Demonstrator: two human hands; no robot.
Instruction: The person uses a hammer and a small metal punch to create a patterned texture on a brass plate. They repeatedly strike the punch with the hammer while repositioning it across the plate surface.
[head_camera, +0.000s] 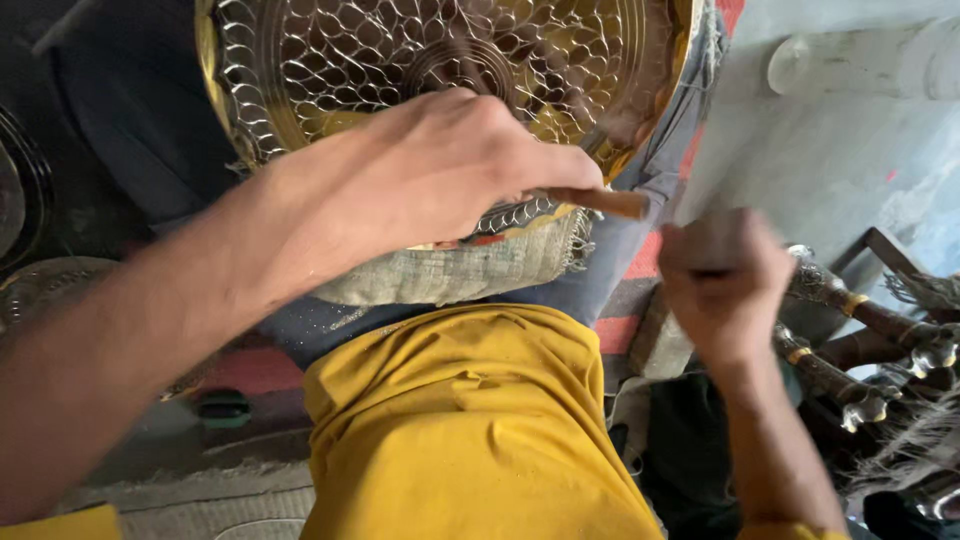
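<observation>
A large round brass plate (330, 50) with an engraved scale-like pattern rests on a folded burlap cloth (470, 270) over my lap. My left hand (450, 165) lies across the plate's near rim, closed around a thin wooden-handled tool (610, 202) that sticks out to the right. My right hand (722, 280) is off the plate's right edge, blurred, fingers curled around a dark handle; what that handle belongs to is hidden by the fist.
My yellow shirt (470, 430) fills the lower middle. Several metal-tipped tools with brass bands (860, 350) lie at the right. Another patterned metal plate (40, 290) sits at the left edge. A grey concrete surface (840, 130) lies at upper right.
</observation>
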